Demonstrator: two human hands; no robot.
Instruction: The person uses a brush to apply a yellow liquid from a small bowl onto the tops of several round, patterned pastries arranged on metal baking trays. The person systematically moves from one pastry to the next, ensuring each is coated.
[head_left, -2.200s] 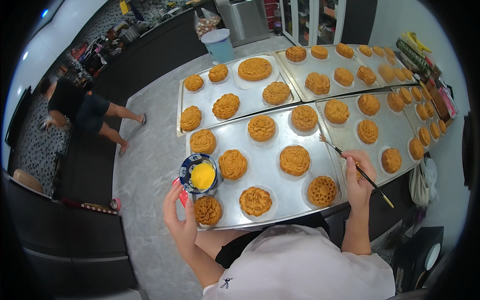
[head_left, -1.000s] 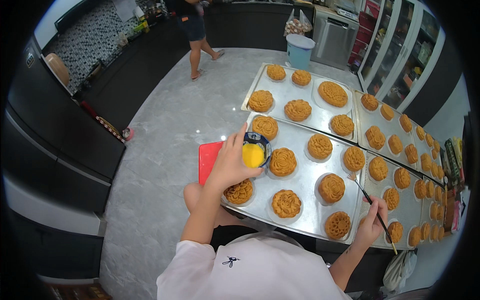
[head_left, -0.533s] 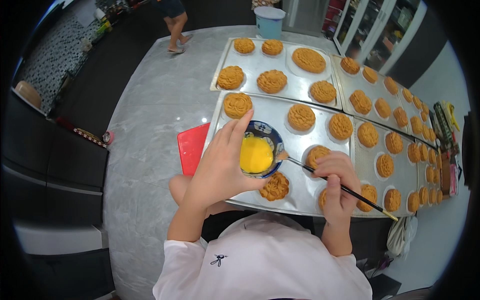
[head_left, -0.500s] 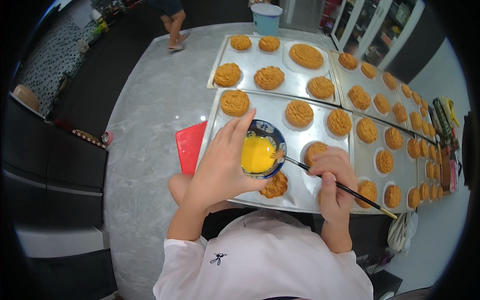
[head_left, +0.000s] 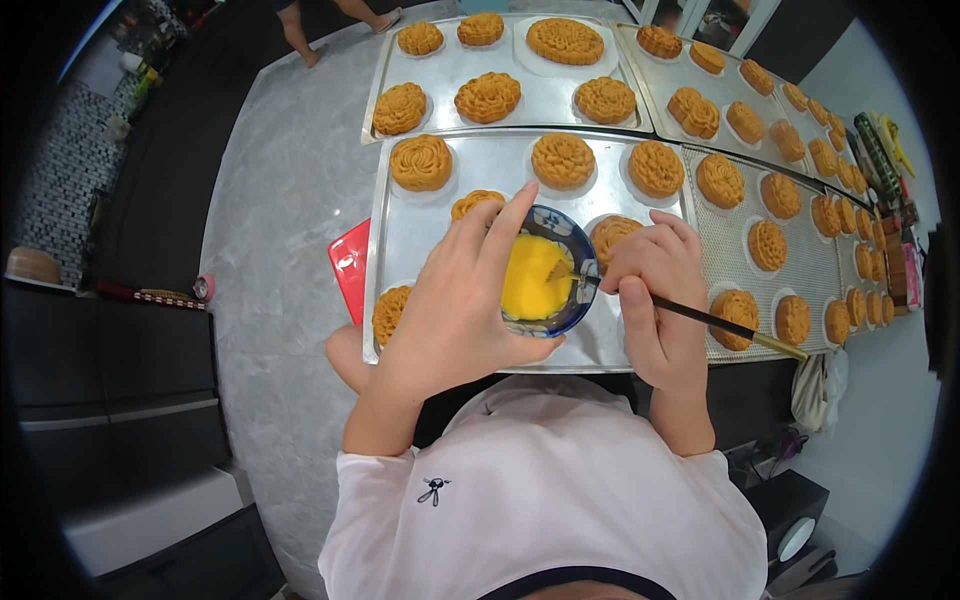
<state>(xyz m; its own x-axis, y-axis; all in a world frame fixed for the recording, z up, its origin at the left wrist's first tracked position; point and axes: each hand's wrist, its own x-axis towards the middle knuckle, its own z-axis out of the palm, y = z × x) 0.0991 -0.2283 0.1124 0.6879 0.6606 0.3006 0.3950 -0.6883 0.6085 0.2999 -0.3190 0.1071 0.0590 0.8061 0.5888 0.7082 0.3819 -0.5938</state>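
My left hand [head_left: 450, 300] is wrapped round a small blue-and-white bowl [head_left: 572, 237], tilted so that its yellow liquid [head_left: 528, 285] shows. My right hand [head_left: 655, 300] grips a thin brush [head_left: 705, 318] with a dark handle and a gold-coloured end. The brush's bristles are inside the bowl, at the right side of the liquid. Below the bowl lies a metal tray [head_left: 495, 155] with golden patterned mooncakes [head_left: 562, 161] on round white papers. My left hand and the bowl partly cover some of them.
More mooncakes fill a far tray [head_left: 545, 100] and a perforated tray [head_left: 740, 255] to the right. A red object [head_left: 349, 268] sticks out at the near tray's left edge. Another person's legs [head_left: 298, 35] show on the grey floor at the far left.
My view has shifted, so the trays appear higher in the picture. The brush's bristles have moved from the bowl's right rim further in, over the liquid. The other person's legs have changed stance.
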